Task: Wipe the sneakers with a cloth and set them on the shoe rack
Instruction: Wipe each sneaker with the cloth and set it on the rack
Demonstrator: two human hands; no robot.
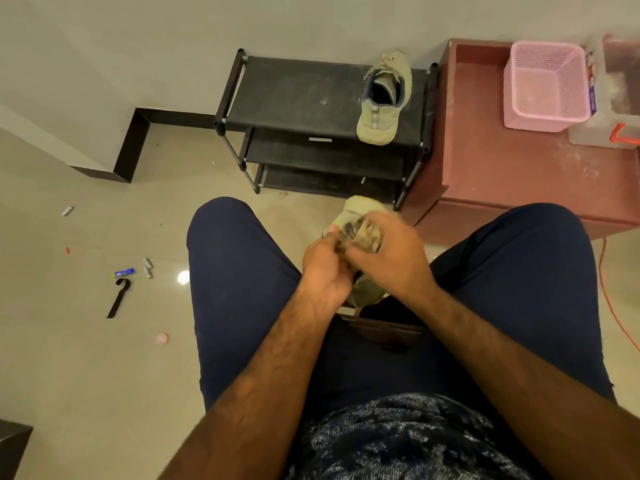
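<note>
- One sneaker (360, 216) is gripped between the knees by the left hand (323, 268), its long axis pointing away from the body.
- A cloth (362, 233) is pinched in the right hand (388, 258) and pressed onto it.
- The shoe rack (298, 95) is seen beyond both hands; the other sneaker (384, 98) already rests there, nearer the right hand.
</note>
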